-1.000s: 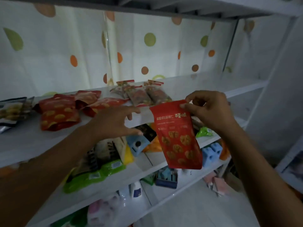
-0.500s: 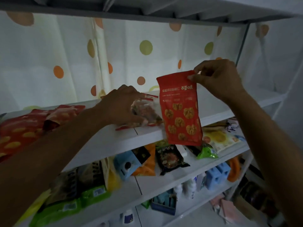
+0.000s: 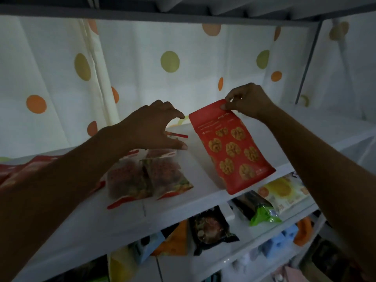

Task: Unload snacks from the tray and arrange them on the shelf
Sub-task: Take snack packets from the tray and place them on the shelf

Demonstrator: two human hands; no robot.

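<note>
My right hand (image 3: pixel 247 100) pinches the top edge of a red walnut snack bag (image 3: pixel 230 147), whose lower end rests on the white shelf (image 3: pixel 183 204) near its front edge. My left hand (image 3: pixel 154 127) hovers open just left of the bag, fingers spread, above two clear packets of reddish snacks (image 3: pixel 146 174) lying flat on the shelf. More red bags (image 3: pixel 12 169) lie at the far left, partly hidden by my left arm. No tray is in view.
A white curtain with orange and green dots (image 3: pixel 168 62) hangs behind the shelf. The shelf below holds a dark pouch (image 3: pixel 211 226), a green packet (image 3: pixel 264 214), a yellow packet (image 3: pixel 282 190) and blue items (image 3: pixel 278 241). Another shelf board (image 3: pixel 183 11) runs overhead.
My right hand has carried the red bag up and back onto the shelf. My left hand has let go of the clear packets and lifted above them, open.
</note>
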